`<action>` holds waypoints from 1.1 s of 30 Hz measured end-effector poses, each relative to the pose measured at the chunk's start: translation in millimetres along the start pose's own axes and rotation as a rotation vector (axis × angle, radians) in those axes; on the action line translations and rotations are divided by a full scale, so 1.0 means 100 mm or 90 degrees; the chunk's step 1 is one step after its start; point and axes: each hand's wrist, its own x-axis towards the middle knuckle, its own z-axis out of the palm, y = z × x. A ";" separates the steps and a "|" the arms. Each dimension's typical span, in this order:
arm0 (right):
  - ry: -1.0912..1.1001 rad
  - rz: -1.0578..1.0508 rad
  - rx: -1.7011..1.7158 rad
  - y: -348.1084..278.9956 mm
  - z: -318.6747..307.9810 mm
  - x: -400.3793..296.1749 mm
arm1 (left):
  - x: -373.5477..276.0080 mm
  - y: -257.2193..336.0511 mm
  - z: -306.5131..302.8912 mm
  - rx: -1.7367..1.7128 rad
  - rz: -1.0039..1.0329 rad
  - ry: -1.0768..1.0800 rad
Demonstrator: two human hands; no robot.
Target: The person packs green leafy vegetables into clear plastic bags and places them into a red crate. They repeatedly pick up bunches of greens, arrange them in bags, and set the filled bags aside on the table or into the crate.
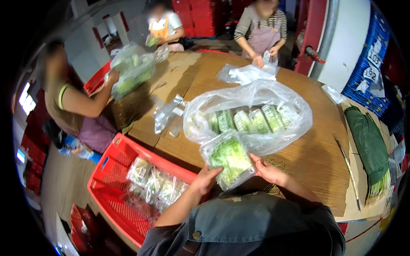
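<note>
Between my two hands is a clear plastic pack of leafy green vegetables point(229, 160), tilted in front of my apron. My left hand point(206, 180) grips its lower left edge, thumb on top. On the opposite edge, my right hand point(268, 170) holds it by the fingers. Just beyond the pack lies a large clear plastic bag point(285, 140) with its mouth spread wide. Several similar packs of green vegetables point(245, 121) stand in a row inside it. The far corner of the held pack overlaps the bag's near rim in view.
A red plastic crate point(110, 179) with several bagged vegetables point(157, 184) stands at my left. Crumpled plastic bags point(168, 113) lie on the wooden table point(320, 160). A thin rod point(347, 172) and a wrapped bundle of green stalks point(368, 147) lie right. Three people work around the table.
</note>
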 end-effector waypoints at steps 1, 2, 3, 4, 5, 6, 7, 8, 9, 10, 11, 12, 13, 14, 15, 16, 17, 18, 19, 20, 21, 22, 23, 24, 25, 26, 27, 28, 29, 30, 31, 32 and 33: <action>-0.053 -0.024 0.113 -0.01 0.00 0.06 | 0.01 -0.04 -0.06 -0.006 0.010 0.016; -0.055 -0.004 0.081 -0.07 0.00 0.07 | 0.01 -0.08 -0.14 0.008 0.023 0.031; -0.042 0.031 0.099 -0.03 -0.07 0.09 | 0.03 -0.10 -0.21 0.018 0.032 0.043; -0.026 0.065 0.101 0.06 -0.14 0.12 | -0.01 -0.07 -0.20 0.041 0.041 0.048; -0.010 0.100 0.104 0.11 -0.20 0.15 | -0.03 -0.04 -0.14 0.011 0.048 0.050; 0.050 0.149 0.049 0.07 -0.15 0.18 | -0.08 -0.01 -0.13 0.009 0.047 0.056; 0.084 0.161 -0.005 0.19 -0.21 0.24 | -0.09 0.01 -0.12 0.008 0.044 0.055; 0.119 0.176 -0.022 0.30 -0.25 0.29 | -0.09 0.01 -0.12 0.000 0.041 0.050; 0.140 0.192 -0.041 0.34 -0.23 0.40 | -0.12 0.01 -0.14 -0.007 0.048 0.056; 0.174 0.174 -0.043 0.36 -0.24 0.45 | -0.12 0.00 -0.15 -0.018 0.048 0.055; 0.185 0.147 -0.086 0.43 -0.34 0.54 | -0.12 0.00 -0.14 -0.024 0.049 0.047; 0.190 0.123 -0.127 0.38 -0.31 0.64 | -0.14 -0.01 -0.15 -0.030 0.051 0.046; 0.195 0.099 -0.169 0.33 -0.28 0.69 | -0.15 -0.01 -0.16 -0.037 0.054 0.045; 0.269 0.114 -0.161 0.29 -0.25 0.69 | -0.15 -0.02 -0.18 -0.043 0.053 0.047; 0.270 0.111 -0.185 0.32 -0.32 0.76 | -0.15 -0.01 -0.18 -0.044 0.055 0.042; 0.274 0.110 -0.207 0.37 -0.44 0.84 | -0.14 -0.01 -0.16 -0.045 0.054 0.036; 0.278 0.109 -0.230 0.43 -0.55 0.89 | -0.14 -0.01 -0.15 -0.047 0.052 0.029; 0.279 0.128 -0.203 0.25 -0.44 0.87 | -0.15 0.00 -0.16 -0.039 0.057 0.034; 0.277 0.124 -0.196 0.22 -0.46 0.93 | -0.16 0.01 -0.16 -0.031 0.062 0.038; 0.276 0.121 -0.190 0.21 -0.48 0.99 | -0.17 0.02 -0.16 -0.024 0.066 0.042; 0.278 0.116 -0.183 0.17 -0.49 1.01 | -0.17 0.03 -0.15 -0.032 0.066 0.037; 0.283 0.126 -0.172 0.13 -0.48 1.04 | -0.17 0.04 -0.13 -0.039 0.066 0.032; 0.283 0.113 -0.170 0.10 -0.47 1.07 | -0.17 0.05 -0.12 -0.047 0.065 0.026; 0.283 0.100 -0.167 0.05 -0.44 1.08 | -0.16 0.05 -0.12 -0.047 0.062 0.027; 0.284 0.087 -0.165 0.03 -0.42 1.09 | -0.15 0.05 -0.12 -0.047 0.058 0.027; 0.277 0.094 -0.161 0.03 -0.42 1.08 | -0.15 0.05 -0.12 -0.047 0.053 0.026; 0.267 0.099 -0.159 0.03 -0.41 1.08 | -0.15 0.05 -0.12 -0.045 0.055 0.035; 0.258 0.104 -0.156 0.02 -0.40 1.07 | -0.15 0.05 -0.13 -0.042 0.055 0.043; 0.239 0.108 -0.157 0.01 -0.40 1.03 | -0.15 0.04 -0.15 -0.040 0.056 0.050; 0.222 0.116 -0.157 -0.02 -0.39 0.93 | -0.14 0.02 -0.17 -0.044 0.060 0.041; 0.206 0.124 -0.157 -0.03 -0.40 0.84 | -0.14 0.02 -0.17 -0.036 0.066 0.043; 0.143 0.134 -0.199 0.04 -0.54 0.79 | -0.16 0.04 -0.15 -0.028 0.072 0.044; 0.132 0.140 -0.246 -0.01 -0.54 0.67 | -0.17 0.03 -0.14 -0.022 0.078 0.047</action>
